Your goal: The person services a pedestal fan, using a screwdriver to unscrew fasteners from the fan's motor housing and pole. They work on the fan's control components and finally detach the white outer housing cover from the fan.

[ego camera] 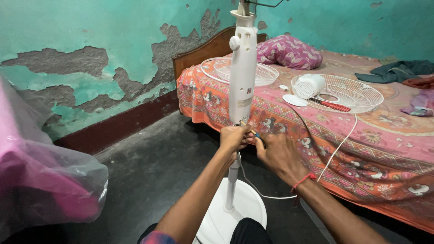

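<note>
Both hands grip at the upright fan column's point(242, 68) lower end, left hand point(233, 137) clenched on it, right hand point(276, 153) pinching a screwdriver point(253, 132) alongside.

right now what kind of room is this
Most likely a bedroom in a home: a bed with a patterned pink-orange sheet, a pillow by its wooden headboard, and peeling turquoise walls.

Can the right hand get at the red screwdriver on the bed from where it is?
Probably yes: the right hand is beside the bed, and nothing stands between it and the screwdriver lying in the fan guard.
</note>
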